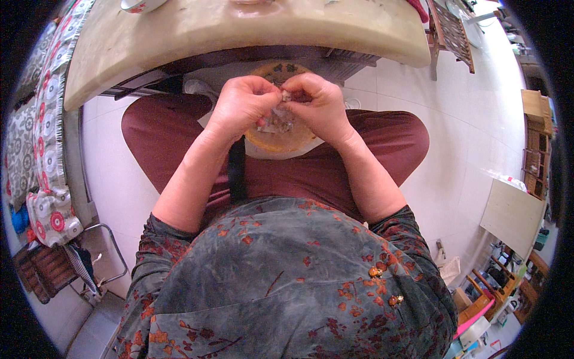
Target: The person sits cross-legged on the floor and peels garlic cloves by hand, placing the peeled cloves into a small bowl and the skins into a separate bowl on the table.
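Note:
My left hand and my right hand meet fingertip to fingertip, pinching a small pale piece between them. What the piece is, I cannot tell. Directly under my hands lies a round yellow-orange tray or shallow basket, with dark markings at its far side. Small whitish, partly clear bits are heaped in its middle. Pale paper or cloth shows below the near rim. My hands hide part of the round tray.
A cream tabletop curves across just beyond my hands, with a white bowl at its far left. A folding chair stands at lower left. Wooden furniture lines the right side. A patterned cover hangs at left.

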`<move>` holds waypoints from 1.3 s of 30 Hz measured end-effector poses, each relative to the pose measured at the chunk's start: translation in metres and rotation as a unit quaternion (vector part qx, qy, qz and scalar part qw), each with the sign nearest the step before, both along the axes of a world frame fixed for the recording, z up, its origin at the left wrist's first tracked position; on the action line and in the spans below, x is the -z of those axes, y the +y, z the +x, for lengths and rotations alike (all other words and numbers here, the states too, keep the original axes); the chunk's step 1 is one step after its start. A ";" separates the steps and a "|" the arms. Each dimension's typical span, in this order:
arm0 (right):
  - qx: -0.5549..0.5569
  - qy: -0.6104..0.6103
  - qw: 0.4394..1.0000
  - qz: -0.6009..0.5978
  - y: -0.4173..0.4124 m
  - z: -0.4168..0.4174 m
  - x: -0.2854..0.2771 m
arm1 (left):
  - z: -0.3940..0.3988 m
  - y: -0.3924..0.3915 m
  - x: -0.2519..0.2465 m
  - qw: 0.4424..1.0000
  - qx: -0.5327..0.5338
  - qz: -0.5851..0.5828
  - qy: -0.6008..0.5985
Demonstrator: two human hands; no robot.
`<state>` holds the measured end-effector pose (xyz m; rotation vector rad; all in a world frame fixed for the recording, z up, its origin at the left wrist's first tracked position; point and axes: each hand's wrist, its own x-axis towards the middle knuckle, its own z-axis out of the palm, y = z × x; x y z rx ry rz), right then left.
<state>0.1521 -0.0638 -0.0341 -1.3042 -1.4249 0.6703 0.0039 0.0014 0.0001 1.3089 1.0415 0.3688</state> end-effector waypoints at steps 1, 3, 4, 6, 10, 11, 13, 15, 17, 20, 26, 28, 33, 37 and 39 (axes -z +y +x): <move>-0.003 -0.024 1.000 0.020 0.000 0.001 -0.001 | 0.000 0.001 0.000 1.000 0.013 0.013 0.023; -0.007 -0.072 0.996 0.059 -0.001 0.003 -0.001 | 0.003 0.001 -0.003 0.997 0.038 0.047 0.054; -0.006 -0.081 0.995 0.059 -0.001 0.003 -0.001 | 0.004 0.001 -0.004 0.994 0.051 0.064 0.069; -0.005 -0.098 0.993 0.060 -0.002 0.004 0.001 | 0.006 0.003 0.001 0.988 0.067 0.111 0.080; 0.014 -0.055 0.998 0.041 -0.002 0.004 0.004 | 0.010 0.005 -0.002 0.988 0.076 0.104 0.081; 0.017 -0.029 0.999 0.022 -0.003 0.003 0.005 | 0.010 0.004 -0.002 0.993 0.064 0.076 0.058; 0.007 0.081 0.996 -0.032 -0.003 0.000 0.004 | 0.011 0.004 -0.002 0.999 0.042 0.022 0.014; -0.022 0.243 0.964 -0.103 -0.003 -0.002 0.001 | 0.007 0.006 0.000 0.998 0.029 -0.047 -0.038; -0.043 0.326 0.938 -0.112 -0.002 -0.003 0.001 | 0.004 0.009 0.000 0.992 0.021 -0.098 -0.081; -0.057 0.400 0.906 -0.123 -0.002 -0.003 -0.001 | 0.000 0.010 -0.001 0.983 0.013 -0.136 -0.124; -0.084 0.489 0.858 -0.134 0.001 -0.002 0.003 | -0.004 0.006 -0.008 0.968 -0.020 -0.169 -0.187; -0.091 0.511 0.844 -0.136 0.002 -0.001 0.003 | -0.006 0.006 -0.010 0.963 -0.022 -0.173 -0.206; -0.096 0.559 0.811 -0.148 0.001 0.000 -0.001 | -0.009 0.004 -0.016 0.959 -0.034 -0.170 -0.225; -0.110 0.585 0.790 -0.144 0.000 0.001 0.001 | -0.012 0.005 -0.015 0.958 -0.029 -0.155 -0.240; -0.120 0.595 0.784 -0.134 0.001 0.002 0.005 | -0.014 0.005 -0.018 0.948 -0.025 -0.161 -0.275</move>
